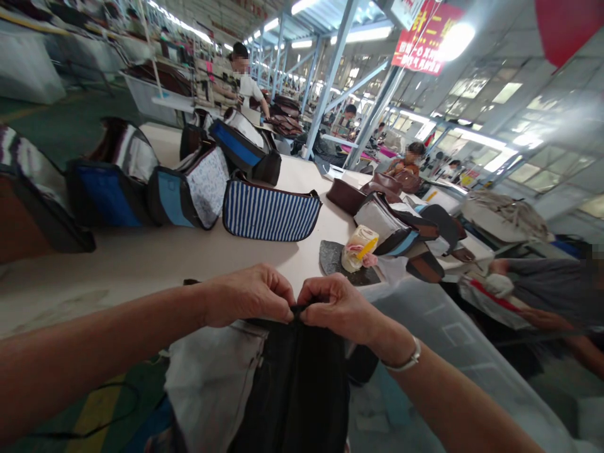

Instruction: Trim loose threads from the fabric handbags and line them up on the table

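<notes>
A black bag piece [302,384] with a pale grey lining [207,371] hangs at the near edge of the table. My left hand [252,294] pinches its top edge from the left. From the right, my right hand [337,308] pinches the same edge, the fingertips of both hands nearly touching. A bracelet circles my right wrist. Just beyond the hands lies a blue-and-white striped bag piece [271,211]. A yellow-handled item on a pale block [361,248] rests on a dark slab [330,257] to the right.
Several unfinished bags [106,189] stand along the left of the white table [189,258], and more [387,220] lie at right. A clear plastic bin [453,352] is beside my right forearm. A person [552,289] sits at the far right; others work behind.
</notes>
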Motion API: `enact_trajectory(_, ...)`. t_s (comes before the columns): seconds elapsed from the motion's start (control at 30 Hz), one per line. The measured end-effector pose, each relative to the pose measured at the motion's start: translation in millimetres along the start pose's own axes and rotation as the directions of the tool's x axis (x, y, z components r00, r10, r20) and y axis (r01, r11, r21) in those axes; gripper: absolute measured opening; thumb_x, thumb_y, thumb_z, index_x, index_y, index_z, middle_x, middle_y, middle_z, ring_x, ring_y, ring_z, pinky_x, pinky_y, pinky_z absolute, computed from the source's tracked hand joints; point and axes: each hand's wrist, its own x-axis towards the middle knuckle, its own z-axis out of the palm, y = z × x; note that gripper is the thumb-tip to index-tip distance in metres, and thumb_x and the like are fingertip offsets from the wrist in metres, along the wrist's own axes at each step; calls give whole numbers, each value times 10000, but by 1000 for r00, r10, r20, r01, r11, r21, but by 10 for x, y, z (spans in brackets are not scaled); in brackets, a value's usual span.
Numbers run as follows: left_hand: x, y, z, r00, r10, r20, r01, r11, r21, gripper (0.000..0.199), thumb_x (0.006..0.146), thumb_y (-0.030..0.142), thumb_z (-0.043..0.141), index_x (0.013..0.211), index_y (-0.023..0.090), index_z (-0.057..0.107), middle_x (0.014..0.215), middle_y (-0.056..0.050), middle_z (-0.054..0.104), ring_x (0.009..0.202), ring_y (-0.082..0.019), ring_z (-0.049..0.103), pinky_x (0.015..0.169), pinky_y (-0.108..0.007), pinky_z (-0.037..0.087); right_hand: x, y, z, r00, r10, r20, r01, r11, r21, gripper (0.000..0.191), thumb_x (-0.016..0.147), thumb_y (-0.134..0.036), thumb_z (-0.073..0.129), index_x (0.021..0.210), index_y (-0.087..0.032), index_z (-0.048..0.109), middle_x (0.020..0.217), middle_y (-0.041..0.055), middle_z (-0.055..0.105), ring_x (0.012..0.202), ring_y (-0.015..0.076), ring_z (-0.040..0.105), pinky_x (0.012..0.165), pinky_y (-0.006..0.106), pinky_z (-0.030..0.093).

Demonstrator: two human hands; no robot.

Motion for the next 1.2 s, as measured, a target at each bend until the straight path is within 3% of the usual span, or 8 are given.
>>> enact_trajectory(0.27,3,26,35,1000,-26,0,26,997,-66,185,597,290,727,688,132,696,550,30,507,511,-93,356,495,-239,227,25,106,37,997,48,60,-66,937,343,184,619,-268,734,712,-120,676,596,-31,531,564,78,373,553,233,238)
enact_trajectory(0.43,6,54,70,999,32,-39,-29,997,70,324,636,393,771,583,166,545,511,71,348,510,-84,229,495,-276,126,41,137,38,999,12,42,-25,945,325,176,601,-244,713,725,-124,688,603,-29,536,585,88,382,560,229,245)
enact_trajectory(0.57,35,10,49,998,16,-68,-9,995,102,155,643,293,675,636,147,624,512,64,371,505,-89,239,493,-289,134,59,174,38,998,2,55,-19,954,301,163,627,-255,703,723,-128,667,609,-31,521,584,87,376,562,238,237)
enact_trajectory(0.67,42,-15,13,997,33,-74,-24,992,127,164,658,293,662,670,130,673,519,56,392,508,-89,250,490,-285,141,48,176,23,999,6,45,-19,954,301,159,638,-259,699,714,-129,648,607,-33,507,587,85,368,562,242,231)
enact_trajectory(0.87,-17,30,28,994,75,-74,-54,967,250,192,727,304,622,737,135,713,531,57,399,498,-89,265,468,-261,163,-10,67,-26,998,-60,-30,64,989,136,255,735,-368,721,813,-135,654,696,-20,539,651,103,418,595,237,299)
enact_trajectory(1.0,-62,43,100,979,161,-126,-103,921,376,146,744,254,555,666,159,633,542,60,381,508,-87,310,464,-230,201,10,55,-4,985,-140,-101,123,980,-159,123,731,-230,692,814,-141,673,687,-19,591,623,104,464,586,237,331)
enact_trajectory(1.1,-77,12,116,970,164,-177,-84,918,389,159,746,258,553,693,161,666,541,55,417,513,-95,344,467,-222,222,14,95,18,936,-336,-103,283,895,-344,59,753,-143,624,785,-150,672,681,-19,602,633,106,505,608,242,351)
enact_trajectory(1.2,-71,-8,62,984,114,-135,-70,952,297,170,736,307,622,734,155,699,547,53,421,512,-103,309,472,-242,203,-24,123,25,765,-643,-33,504,631,-591,86,780,-101,579,765,-153,646,700,-4,599,688,126,536,693,291,368)
